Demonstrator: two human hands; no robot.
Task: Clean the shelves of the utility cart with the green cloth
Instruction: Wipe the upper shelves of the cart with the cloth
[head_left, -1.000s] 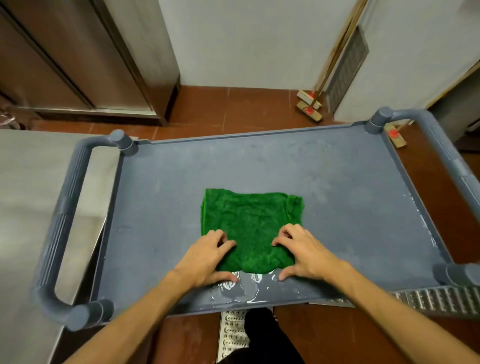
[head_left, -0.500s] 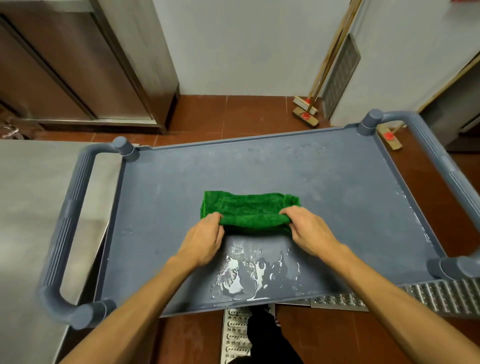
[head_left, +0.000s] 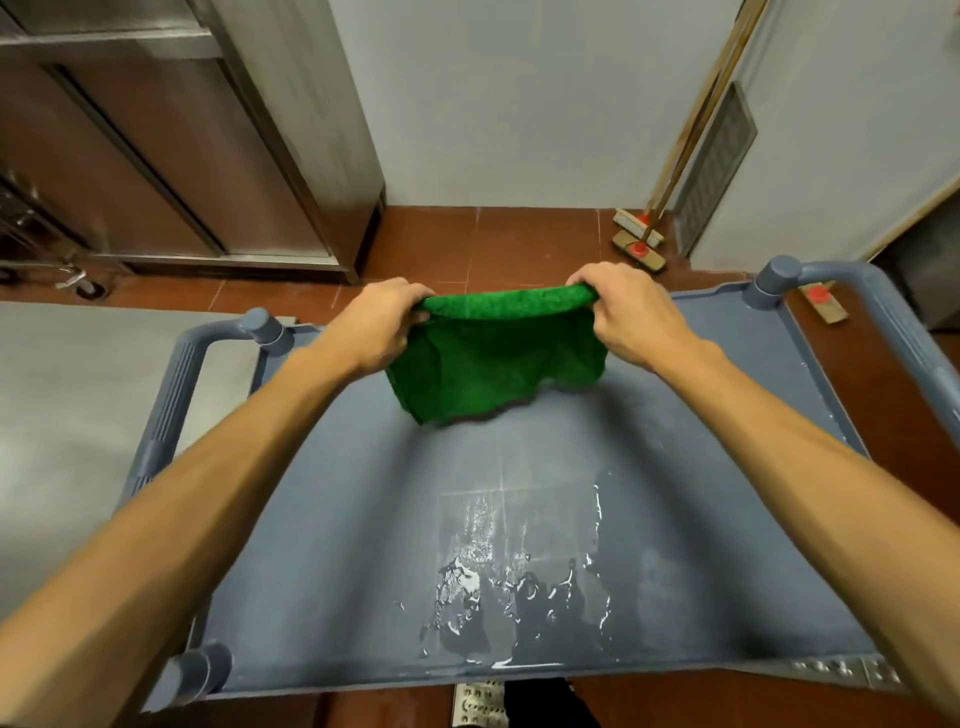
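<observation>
Two hands, left hand (head_left: 382, 326) and right hand (head_left: 631, 312), gripping one green cloth (head_left: 498, 364), above one cart shelf (head_left: 363, 519).

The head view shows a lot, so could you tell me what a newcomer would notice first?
The bright green cloth stands out, held up by its top edge between the left hand and right hand over the far half of the grey cart shelf. Next comes the glistening wet patch near the shelf's near edge.
</observation>
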